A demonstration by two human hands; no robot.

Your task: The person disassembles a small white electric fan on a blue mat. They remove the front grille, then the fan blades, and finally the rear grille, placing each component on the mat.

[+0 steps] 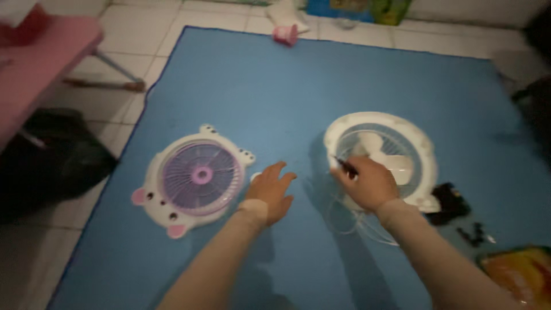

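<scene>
Two bare forearms reach in from the near edge of the blue mat (275,86), which lies on a pale tiled floor (143,28) and carries everything in play. The left hand (271,192) is spread open, fingers splayed, palm down just above or on the mat beside a small white round piece (255,177); whether it touches that piece I cannot tell. The right hand (367,182) is closed around a thin dark tool (346,167), likely a screwdriver, its tip at the near-left rim of the open fan body (381,152), which sits right of the mat's centre with white blades exposed. A thin wire guard (359,221) lies partly under that hand.

Left of centre lies the detached front grille (198,179), white with a lilac grid and pink ears, face up.

Both fan parts look like light, stiff moulded plastic, probably brittle at the thin grid ribs; the thick outer rims seem the safest places to grasp. The wire guard would likely flex.

Open mat stretches toward the far edge and between the two parts. Near the right edge sit small dark parts (453,204) and an orange packet (516,272).
</scene>
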